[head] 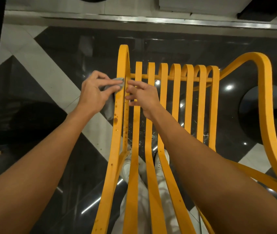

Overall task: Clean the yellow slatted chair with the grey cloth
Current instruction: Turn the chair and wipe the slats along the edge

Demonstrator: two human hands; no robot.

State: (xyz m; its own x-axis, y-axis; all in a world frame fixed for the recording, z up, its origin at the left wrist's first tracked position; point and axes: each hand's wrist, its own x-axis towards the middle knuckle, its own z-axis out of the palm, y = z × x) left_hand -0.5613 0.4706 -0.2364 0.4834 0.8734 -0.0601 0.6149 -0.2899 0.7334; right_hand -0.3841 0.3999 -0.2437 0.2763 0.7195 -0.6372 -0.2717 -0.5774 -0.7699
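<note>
I stood by while the person leaned over the yellow slatted chair (175, 98) from behind. The left hand (93, 92) was clenched round the grey cloth (109, 107), pressing it against the outer face of the leftmost rail near the top, with a loose end hanging below the wrist. The right hand (144, 97) grasped nothing. Its fingers were loosely bent, with the tips touching that rail's inner edge beside the first slat. Wet spots (115, 119) dotted the rail. White shoes (128, 166) showed through the slats on the glossy black-and-white floor (50, 78).
</note>
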